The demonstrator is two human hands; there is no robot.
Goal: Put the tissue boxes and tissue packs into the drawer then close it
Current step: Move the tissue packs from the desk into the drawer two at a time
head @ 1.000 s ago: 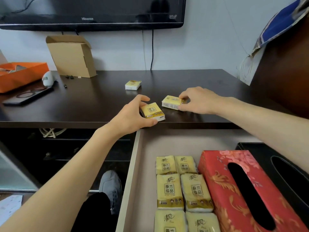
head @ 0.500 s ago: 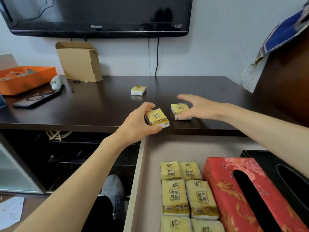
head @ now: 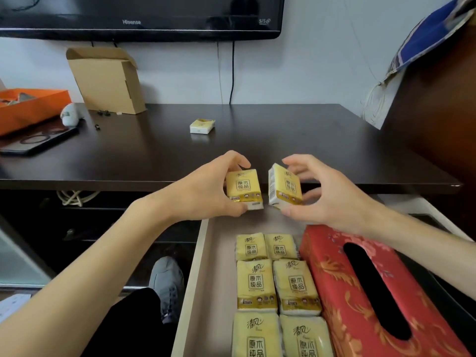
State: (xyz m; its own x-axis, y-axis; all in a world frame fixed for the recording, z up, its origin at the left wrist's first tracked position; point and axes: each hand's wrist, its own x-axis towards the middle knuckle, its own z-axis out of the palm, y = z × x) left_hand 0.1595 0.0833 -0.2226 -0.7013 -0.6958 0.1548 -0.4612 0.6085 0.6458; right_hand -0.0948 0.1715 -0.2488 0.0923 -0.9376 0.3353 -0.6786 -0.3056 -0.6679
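Observation:
My left hand grips a yellow tissue pack and my right hand grips a second yellow tissue pack. Both packs hang side by side over the far end of the open drawer, just in front of the dark tabletop edge. Inside the drawer lie several yellow tissue packs in two columns, with a red tissue box to their right and a black tissue box beyond it. One more yellow pack rests on the tabletop farther back.
A television hangs on the wall above. An open cardboard box, an orange box, a tablet and small screws sit at the table's left. Below left is an open shelf with cables, and my grey shoe.
Both hands have lifted their packs off the tabletop and drawn them toward me, over the drawer's far end. The right pack has turned upright in my fingers.

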